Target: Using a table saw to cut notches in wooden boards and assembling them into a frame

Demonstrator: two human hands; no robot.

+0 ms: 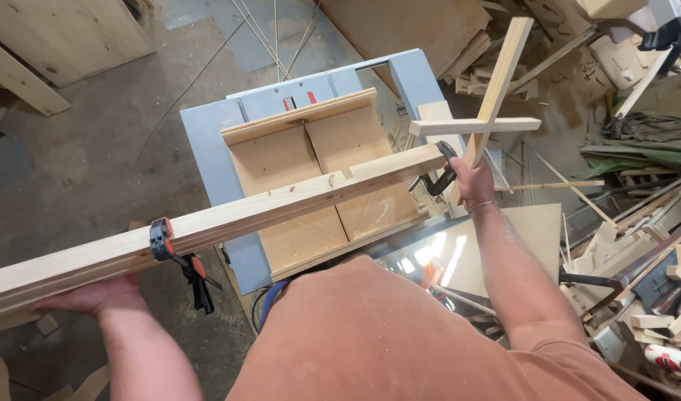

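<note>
A long bundle of pale wooden slats lies across a plywood sled on a grey table saw. An orange and black spring clamp grips the bundle near its left end; a black clamp grips its right end. My left hand supports the bundle from below at the left. My right hand is raised beside the right end, shut on a wooden cross made of two slats joined at a notch.
Plywood sheets lean at the top left over a dusty concrete floor. Piles of offcuts and scrap wood fill the right side. A board lies beside the saw. My orange shirt covers the foreground.
</note>
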